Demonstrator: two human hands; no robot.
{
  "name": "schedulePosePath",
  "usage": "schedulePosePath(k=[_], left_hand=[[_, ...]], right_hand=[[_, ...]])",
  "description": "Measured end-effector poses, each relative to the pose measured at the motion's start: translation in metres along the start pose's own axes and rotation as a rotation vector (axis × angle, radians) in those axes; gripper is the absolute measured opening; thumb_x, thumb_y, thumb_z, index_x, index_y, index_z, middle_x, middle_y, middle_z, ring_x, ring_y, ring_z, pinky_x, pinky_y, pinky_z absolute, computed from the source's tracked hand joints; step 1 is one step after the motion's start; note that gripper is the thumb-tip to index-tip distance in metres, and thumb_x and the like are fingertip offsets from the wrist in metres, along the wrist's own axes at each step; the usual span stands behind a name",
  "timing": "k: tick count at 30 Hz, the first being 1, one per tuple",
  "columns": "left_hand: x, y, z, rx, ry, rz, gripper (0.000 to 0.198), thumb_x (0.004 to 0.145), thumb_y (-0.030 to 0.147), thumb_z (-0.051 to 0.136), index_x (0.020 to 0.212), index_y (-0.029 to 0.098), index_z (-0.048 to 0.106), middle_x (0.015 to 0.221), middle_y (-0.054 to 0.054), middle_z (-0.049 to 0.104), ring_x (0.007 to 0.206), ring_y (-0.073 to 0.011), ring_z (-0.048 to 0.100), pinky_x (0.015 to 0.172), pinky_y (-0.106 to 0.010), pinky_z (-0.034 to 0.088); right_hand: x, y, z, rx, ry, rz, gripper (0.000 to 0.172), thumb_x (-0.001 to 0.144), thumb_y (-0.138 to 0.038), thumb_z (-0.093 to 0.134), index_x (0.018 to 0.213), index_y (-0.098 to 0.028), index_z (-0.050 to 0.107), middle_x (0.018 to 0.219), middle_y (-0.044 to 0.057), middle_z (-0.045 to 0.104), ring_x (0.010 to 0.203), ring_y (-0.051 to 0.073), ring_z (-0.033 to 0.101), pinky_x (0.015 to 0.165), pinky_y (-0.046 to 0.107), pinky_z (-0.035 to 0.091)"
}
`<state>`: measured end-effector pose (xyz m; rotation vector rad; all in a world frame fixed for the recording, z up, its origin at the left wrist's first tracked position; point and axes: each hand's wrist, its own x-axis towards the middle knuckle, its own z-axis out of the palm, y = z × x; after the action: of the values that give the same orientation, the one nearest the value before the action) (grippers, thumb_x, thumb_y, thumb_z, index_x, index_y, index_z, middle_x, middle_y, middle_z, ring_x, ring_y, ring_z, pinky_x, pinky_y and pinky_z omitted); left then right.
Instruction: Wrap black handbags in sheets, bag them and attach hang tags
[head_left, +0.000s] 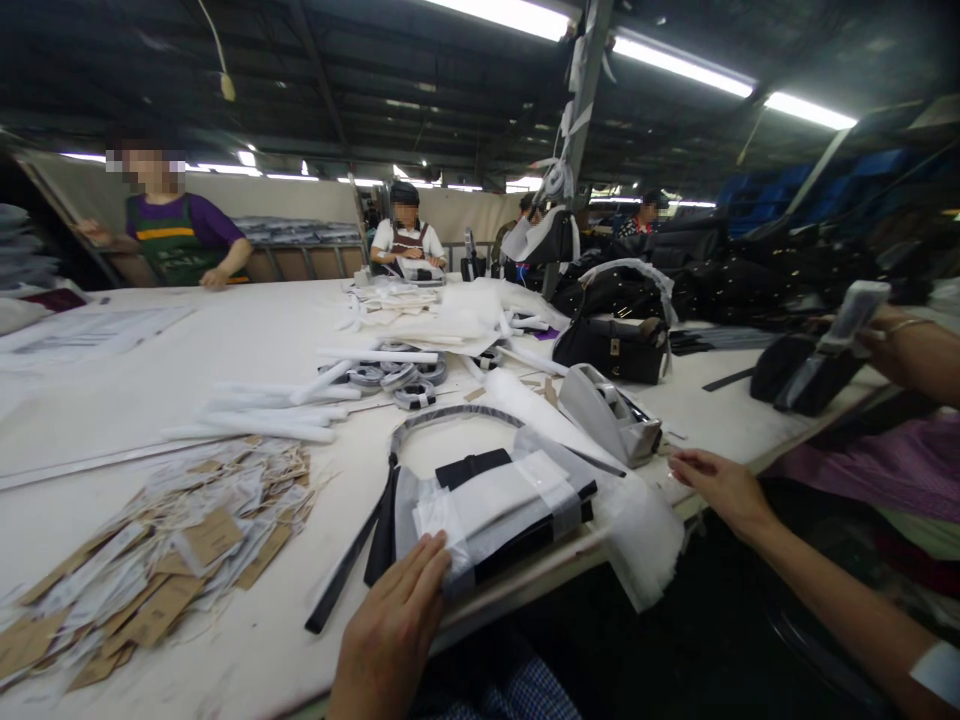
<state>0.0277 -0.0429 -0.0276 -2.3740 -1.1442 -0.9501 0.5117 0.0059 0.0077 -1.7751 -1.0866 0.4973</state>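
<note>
Our flattened left hand (401,605) touches the bag (510,495) by the table (259,645) edge; right hand (720,485), pinch unclear, has six-o'clock room.

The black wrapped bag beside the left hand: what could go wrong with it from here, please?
The bag lies close to the front edge of the table, so a careless push might send it over; of the two hands, only the left hand touches it. The white sheet hanging past that edge could snag or tear. The loose strap end lies near the pile of tags and might catch on their strings.
</note>
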Motion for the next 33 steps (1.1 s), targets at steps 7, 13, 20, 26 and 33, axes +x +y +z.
schedulePosePath(k=[7, 13, 20, 26, 33], left_hand=[[-0.002, -0.001, 0.0, -0.063, -0.016, -0.025, 0.034, 0.099, 0.012, 0.037, 0.12, 0.015, 0.064, 0.123, -0.006, 0.071, 0.109, -0.0217, 0.07, 0.09, -0.034, 0.061], [0.0, 0.003, -0.002, -0.148, -0.037, -0.091, 0.032, 0.099, 0.012, 0.038, 0.116, 0.016, 0.065, 0.125, -0.006, 0.07, 0.114, -0.0217, 0.068, 0.095, -0.035, 0.059], [0.0, 0.007, 0.0, -0.196, -0.028, -0.141, 0.026, 0.102, 0.016, 0.042, 0.113, 0.014, 0.065, 0.126, -0.008, 0.069, 0.118, -0.0224, 0.065, 0.096, -0.036, 0.059], [-0.001, 0.008, 0.002, -0.201, 0.001, -0.159, 0.027, 0.103, 0.018, 0.041, 0.113, 0.014, 0.066, 0.125, -0.009, 0.069, 0.119, -0.0227, 0.064, 0.096, -0.035, 0.058], [-0.001, 0.009, 0.001, -0.204, 0.038, -0.2, 0.028, 0.104, 0.02, 0.04, 0.104, 0.016, 0.067, 0.122, -0.011, 0.069, 0.113, -0.0215, 0.066, 0.092, -0.031, 0.058]], right_hand=[[-0.033, -0.056, -0.009, -0.52, -0.196, -0.886, 0.018, 0.089, -0.034, 0.063, 0.101, -0.024, 0.073, 0.101, 0.004, 0.075, 0.092, 0.022, 0.071, 0.089, 0.033, 0.052], [-0.069, -0.143, 0.061, -0.479, -0.633, -1.27, 0.012, 0.092, -0.018, 0.062, 0.103, -0.022, 0.067, 0.093, 0.004, 0.071, 0.084, 0.015, 0.067, 0.076, 0.024, 0.048], [-0.075, -0.201, 0.169, -0.502, -1.109, -1.325, 0.015, 0.094, -0.032, 0.059, 0.086, -0.02, 0.065, 0.079, 0.002, 0.065, 0.071, 0.014, 0.06, 0.063, 0.025, 0.038], [-0.073, -0.229, 0.237, -0.671, -1.341, -1.386, 0.011, 0.085, -0.028, 0.065, 0.077, -0.021, 0.068, 0.075, 0.001, 0.068, 0.067, 0.014, 0.059, 0.058, 0.026, 0.031], [-0.077, -0.243, 0.279, -0.942, -1.481, -1.399, 0.006, 0.08, -0.03, 0.074, 0.082, -0.025, 0.076, 0.076, 0.001, 0.073, 0.066, 0.015, 0.06, 0.056, 0.027, 0.027]])
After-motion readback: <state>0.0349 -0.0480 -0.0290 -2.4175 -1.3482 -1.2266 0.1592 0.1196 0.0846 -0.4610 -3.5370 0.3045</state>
